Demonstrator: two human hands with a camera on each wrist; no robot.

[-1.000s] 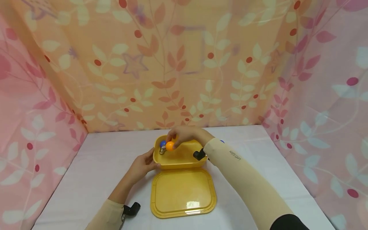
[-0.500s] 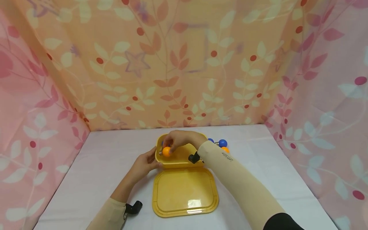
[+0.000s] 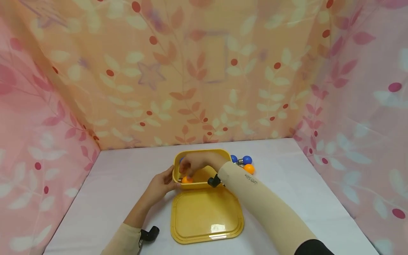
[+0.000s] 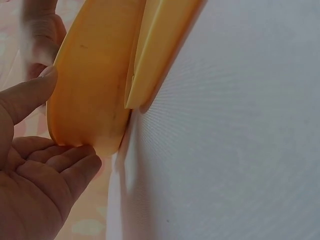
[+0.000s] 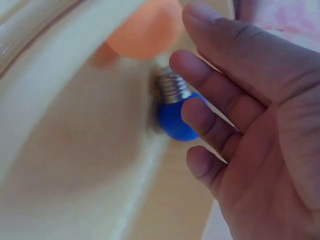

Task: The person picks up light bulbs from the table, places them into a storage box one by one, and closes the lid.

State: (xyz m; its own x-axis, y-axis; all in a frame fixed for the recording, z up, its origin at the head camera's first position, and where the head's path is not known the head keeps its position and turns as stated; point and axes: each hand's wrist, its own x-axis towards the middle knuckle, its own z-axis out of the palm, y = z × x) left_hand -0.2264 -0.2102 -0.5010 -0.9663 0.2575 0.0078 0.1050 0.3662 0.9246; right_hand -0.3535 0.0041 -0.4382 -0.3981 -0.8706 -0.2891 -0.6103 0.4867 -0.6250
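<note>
In the head view, a yellow plastic box [image 3: 204, 185] stands with its lid [image 3: 207, 216] folded down toward me. My left hand [image 3: 161, 184] holds its near left corner, thumb at the front and fingers along the side wall [image 4: 90, 100]. My right hand [image 3: 196, 162] is inside the box, just above an orange light bulb [image 3: 187, 180] near the front wall. In the right wrist view its thumb and fingers are spread apart beside the orange bulb [image 5: 147, 30]. A blue bulb [image 5: 177, 120] with a metal screw base lies behind those fingers.
To the right of the box lie blue bulbs [image 3: 247, 160] and an orange bulb [image 3: 249, 169], partly behind the right forearm. A white cloth [image 3: 127, 170] covers the table. Patterned curtains [image 3: 204, 71] enclose the back and sides.
My right hand has brought the orange bulb down and toward the box's front wall, and its fingers have parted from it. My left hand stays at the box's corner.
</note>
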